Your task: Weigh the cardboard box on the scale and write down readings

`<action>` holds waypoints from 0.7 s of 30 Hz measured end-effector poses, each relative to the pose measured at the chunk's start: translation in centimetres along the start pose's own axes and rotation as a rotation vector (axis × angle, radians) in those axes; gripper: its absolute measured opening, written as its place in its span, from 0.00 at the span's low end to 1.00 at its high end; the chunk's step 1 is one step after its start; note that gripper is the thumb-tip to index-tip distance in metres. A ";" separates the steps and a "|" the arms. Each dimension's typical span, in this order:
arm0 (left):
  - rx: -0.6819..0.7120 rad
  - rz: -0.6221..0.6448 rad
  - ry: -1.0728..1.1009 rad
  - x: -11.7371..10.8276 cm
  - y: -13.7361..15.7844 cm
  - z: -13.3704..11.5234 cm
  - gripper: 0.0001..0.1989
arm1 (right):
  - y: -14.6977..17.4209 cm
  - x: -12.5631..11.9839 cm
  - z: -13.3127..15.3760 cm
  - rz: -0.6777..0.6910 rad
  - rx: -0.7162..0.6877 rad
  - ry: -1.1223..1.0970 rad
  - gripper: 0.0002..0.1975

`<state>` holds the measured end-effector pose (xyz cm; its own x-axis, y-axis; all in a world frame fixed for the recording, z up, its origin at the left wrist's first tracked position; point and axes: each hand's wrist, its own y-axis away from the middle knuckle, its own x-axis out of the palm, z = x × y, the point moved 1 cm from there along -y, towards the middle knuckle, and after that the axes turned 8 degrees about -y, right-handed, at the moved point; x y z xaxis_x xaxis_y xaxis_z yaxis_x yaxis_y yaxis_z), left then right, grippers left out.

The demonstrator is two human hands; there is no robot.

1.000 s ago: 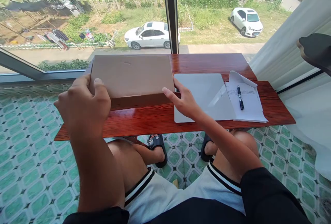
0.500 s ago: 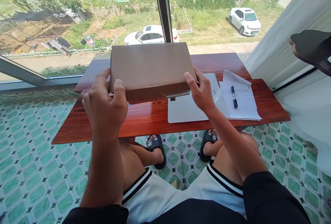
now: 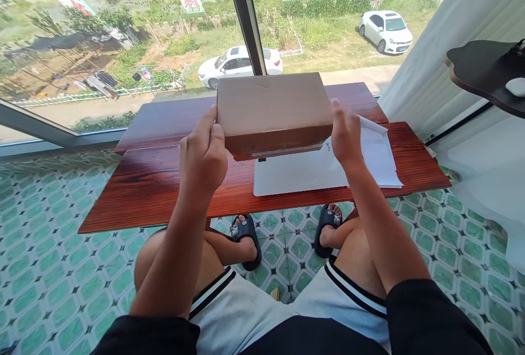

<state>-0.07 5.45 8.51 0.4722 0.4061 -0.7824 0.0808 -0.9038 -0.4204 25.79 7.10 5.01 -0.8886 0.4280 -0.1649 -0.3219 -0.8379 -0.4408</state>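
A brown cardboard box (image 3: 273,104) is held up above the table, its top face and near side showing. My left hand (image 3: 204,161) grips its left end, with the thumb at the near left corner. My right hand (image 3: 346,133) holds the opposite end, fingers closed along the right edge. Beneath the box, partly covered by it, a silver laptop (image 3: 297,174) lies closed on the table. White papers (image 3: 379,155) with handwriting lie to the right of the laptop, partly behind my right forearm.
The reddish wooden table (image 3: 135,191) reaches across in front of my knees, against a window. A dark wavy-edged shelf (image 3: 484,73) juts in at the right beside a white curtain (image 3: 430,48). Below is a green tiled floor (image 3: 49,267).
Both hands have carried the box to the right. The pen on the papers, visible before, is now hidden by my right hand or arm. The view has shifted slightly.
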 end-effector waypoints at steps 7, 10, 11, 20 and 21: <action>-0.001 0.107 0.001 2.2 0.2 -2.0 0.31 | -0.3 -2.3 -2.3 -0.102 0.065 -0.015 0.26; -0.008 0.139 -0.012 3.0 0.3 -2.6 0.31 | -0.4 -3.2 -3.1 -0.138 0.077 0.038 0.27; -0.010 0.148 -0.016 3.2 0.4 -2.8 0.31 | -0.4 -3.4 -3.3 -0.147 0.072 0.051 0.28; 0.000 0.184 -0.023 4.5 0.6 -3.7 0.29 | -0.2 -4.8 -4.2 -0.170 0.056 0.109 0.27; 0.001 0.188 -0.023 4.6 0.6 -3.6 0.29 | -0.1 -4.9 -4.2 -0.168 0.059 0.114 0.28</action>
<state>5.36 6.28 6.28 0.4585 0.2328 -0.8577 -0.0080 -0.9640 -0.2659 31.51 6.53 2.16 -0.7793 0.5959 -0.1938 -0.4837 -0.7687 -0.4186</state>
